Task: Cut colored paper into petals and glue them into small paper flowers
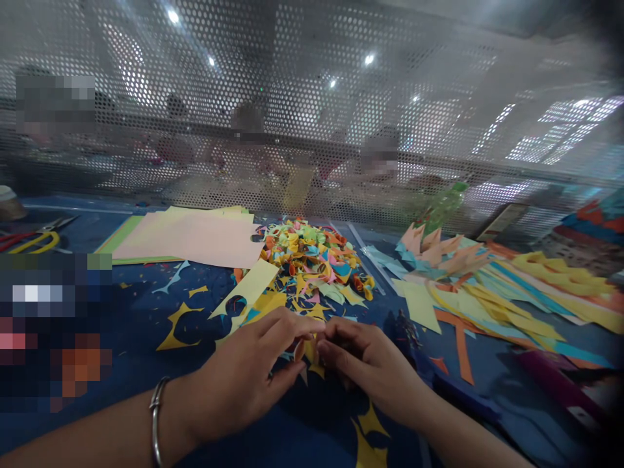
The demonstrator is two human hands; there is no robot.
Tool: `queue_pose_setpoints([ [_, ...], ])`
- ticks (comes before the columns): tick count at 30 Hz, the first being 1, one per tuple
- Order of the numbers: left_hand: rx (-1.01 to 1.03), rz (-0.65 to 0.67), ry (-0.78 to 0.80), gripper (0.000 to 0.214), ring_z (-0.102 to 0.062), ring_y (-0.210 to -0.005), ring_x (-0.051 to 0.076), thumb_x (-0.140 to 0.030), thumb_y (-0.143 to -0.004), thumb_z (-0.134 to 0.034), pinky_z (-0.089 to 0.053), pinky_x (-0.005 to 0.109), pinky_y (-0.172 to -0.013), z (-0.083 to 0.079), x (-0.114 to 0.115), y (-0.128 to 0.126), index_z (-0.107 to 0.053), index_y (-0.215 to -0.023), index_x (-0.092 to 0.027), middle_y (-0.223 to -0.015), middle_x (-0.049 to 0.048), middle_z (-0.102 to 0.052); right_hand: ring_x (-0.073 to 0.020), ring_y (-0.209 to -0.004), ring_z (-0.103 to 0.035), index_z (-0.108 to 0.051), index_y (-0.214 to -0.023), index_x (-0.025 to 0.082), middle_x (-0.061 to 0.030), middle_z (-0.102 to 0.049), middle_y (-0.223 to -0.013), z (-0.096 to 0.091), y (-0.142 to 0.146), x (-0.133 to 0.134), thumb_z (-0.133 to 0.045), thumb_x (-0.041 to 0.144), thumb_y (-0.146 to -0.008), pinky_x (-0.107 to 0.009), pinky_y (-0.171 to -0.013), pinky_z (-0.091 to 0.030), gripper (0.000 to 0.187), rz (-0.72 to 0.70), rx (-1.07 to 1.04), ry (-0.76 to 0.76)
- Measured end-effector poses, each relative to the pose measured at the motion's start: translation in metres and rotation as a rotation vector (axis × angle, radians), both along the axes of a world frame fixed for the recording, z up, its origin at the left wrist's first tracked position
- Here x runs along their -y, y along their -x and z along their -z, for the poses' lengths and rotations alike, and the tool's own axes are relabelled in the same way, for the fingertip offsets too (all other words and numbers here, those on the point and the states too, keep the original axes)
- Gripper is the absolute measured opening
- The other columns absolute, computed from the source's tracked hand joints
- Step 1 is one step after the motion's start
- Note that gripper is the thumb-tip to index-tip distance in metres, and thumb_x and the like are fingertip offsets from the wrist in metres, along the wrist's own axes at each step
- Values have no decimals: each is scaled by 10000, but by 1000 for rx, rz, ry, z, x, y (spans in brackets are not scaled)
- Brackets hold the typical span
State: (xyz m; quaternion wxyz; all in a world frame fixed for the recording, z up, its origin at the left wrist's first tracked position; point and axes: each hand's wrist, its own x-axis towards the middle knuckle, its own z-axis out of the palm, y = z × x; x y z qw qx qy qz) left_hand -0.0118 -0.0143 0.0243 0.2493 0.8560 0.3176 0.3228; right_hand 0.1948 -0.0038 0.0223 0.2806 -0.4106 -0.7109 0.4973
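One small orange paper piece point(298, 351) sits 3 o'clock of your curled left hand point(248, 367), the nearer, axis roughly 12-to-6, your curled right hand point(373, 361) at its 3 o'clock; can't tell if either grips it.

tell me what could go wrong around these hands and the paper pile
The pile of paper bits sits loose just beyond the left hand and right hand, so a forward knock might scatter it. It also lies right beside the pink sheet, so stray bits could end up on that. The yellow scrap near the right forearm might get dragged along if that arm moves.
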Motion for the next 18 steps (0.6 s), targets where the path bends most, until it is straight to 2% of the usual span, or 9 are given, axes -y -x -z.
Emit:
queue_pose_setpoints([
  [5,2,31,25,526,-547,-1068,168,-56,-838,-530,-453,323,-944,0,-1,2,-388,-1273,-315,-1168,27,-565,-83,-484,-399,-510,-737,191,48,-431,-614,2,0,0,-495,434,-903,-199,-445,-357,294,-10,-23,39],
  [11,-13,50,38,483,-556,-1037,166,-69,-854,-511,-464,315,-913,-3,-1,2,-396,-1259,-307,-1144,29,-563,-88,-497,-402,-510,-755,190,45,-430,-617,4,-2,-1,-483,412,-913,-203,-456,-358,274,-23,3,25],
  [18,-71,74,2,474,-552,-1046,180,-53,-865,-481,-471,326,-921,0,0,-1,-388,-1276,-269,-1147,56,-563,-129,-630,-438,-539,-784,195,10,-504,-697,7,0,-1,-491,295,-900,-244,-569,-370,161,-4,154,-197],
])
